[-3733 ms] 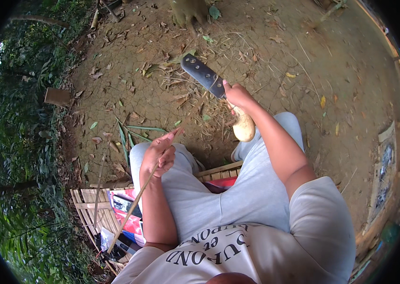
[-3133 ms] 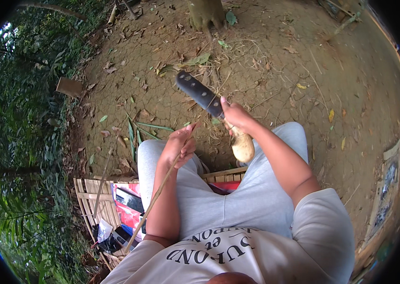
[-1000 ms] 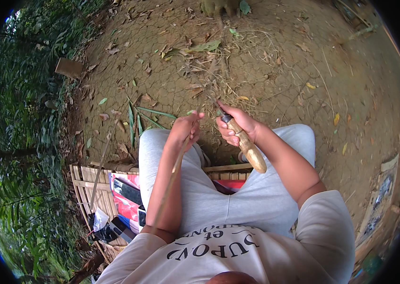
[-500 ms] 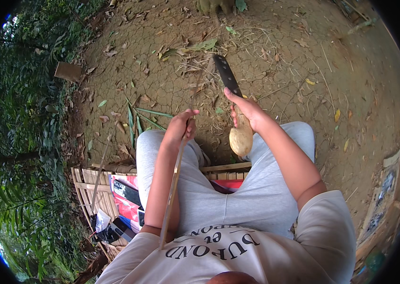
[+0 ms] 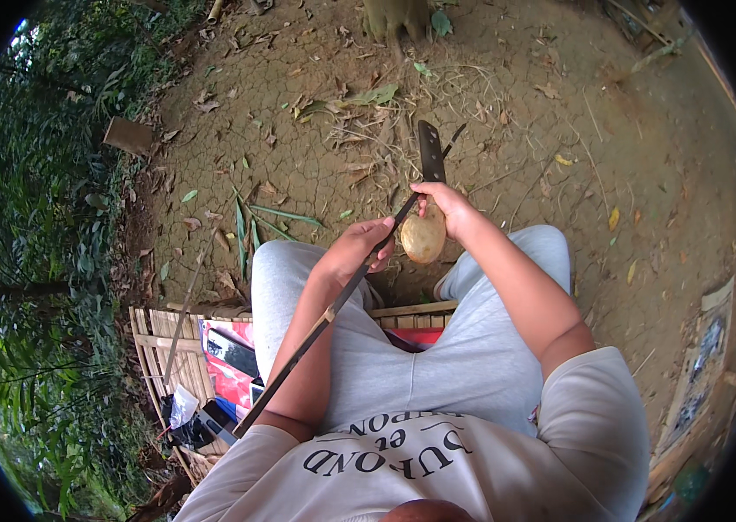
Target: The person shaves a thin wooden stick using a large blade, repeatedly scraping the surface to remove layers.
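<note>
My left hand (image 5: 356, 249) is closed around a long, thin strip (image 5: 352, 283), dark in its upper part and paler toward my body; its kind is hard to make out, perhaps split bamboo. The strip slants from near my left upper arm, past my right fingers, to a tip beyond the blade. My right hand (image 5: 450, 209) grips a knife (image 5: 430, 153) with a broad dark blade pointing away from me. A pale, rounded handle end (image 5: 423, 240) bulges out below that hand. Blade and strip cross close to my right fingers; whether they touch cannot be told.
I sit on a bamboo-slat bench (image 5: 154, 326) with my knees apart. At my left lie a phone (image 5: 233, 350) on red cloth and a plastic bag (image 5: 183, 406). Green leaf blades (image 5: 272, 213) lie on cracked soil; a tree trunk (image 5: 397, 17) stands ahead.
The strip has swung from nearly upright to a slant toward the knife. My left hand has moved right and slightly nearer; the knife has drawn back toward me and turned, bringing both hands closer together.
</note>
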Demonstrator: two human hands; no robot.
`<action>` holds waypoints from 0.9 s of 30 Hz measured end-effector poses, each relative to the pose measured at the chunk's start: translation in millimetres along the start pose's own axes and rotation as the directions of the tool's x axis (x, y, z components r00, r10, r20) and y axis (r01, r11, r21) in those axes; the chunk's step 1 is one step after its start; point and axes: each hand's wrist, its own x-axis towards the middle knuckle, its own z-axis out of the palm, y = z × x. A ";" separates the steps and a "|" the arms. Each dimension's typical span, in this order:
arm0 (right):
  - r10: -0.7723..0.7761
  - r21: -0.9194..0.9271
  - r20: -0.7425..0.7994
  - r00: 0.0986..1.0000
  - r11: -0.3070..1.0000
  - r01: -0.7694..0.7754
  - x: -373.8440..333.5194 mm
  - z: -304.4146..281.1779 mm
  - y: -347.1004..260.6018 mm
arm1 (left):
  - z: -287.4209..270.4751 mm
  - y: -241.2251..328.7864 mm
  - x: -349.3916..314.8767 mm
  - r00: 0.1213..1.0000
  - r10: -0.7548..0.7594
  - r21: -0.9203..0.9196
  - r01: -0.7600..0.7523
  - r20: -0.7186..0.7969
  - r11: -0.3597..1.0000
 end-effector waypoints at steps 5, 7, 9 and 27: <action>-0.017 0.025 -0.092 0.996 1.000 0.019 -3.7 4.5 -4.5 | 9.2 4.1 -15.3 0.997 -0.074 -0.062 0.074 -0.002 0.995; -0.057 0.072 -0.140 0.988 0.995 0.067 2.1 -0.7 -7.5 | 3.3 2.5 -23.1 0.991 -0.110 -0.060 0.115 0.075 0.992; -0.127 0.074 -0.221 0.967 0.986 0.147 6.2 -8.7 -11.5 | -9.3 -1.0 -29.5 0.979 -0.179 -0.049 0.185 0.102 0.982; -0.641 -0.873 -0.194 0.742 0.459 0.168 -25.3 -27.2 -54.5 | -30.7 -1.0 -30.2 0.963 -0.116 -0.369 0.018 -0.244 0.929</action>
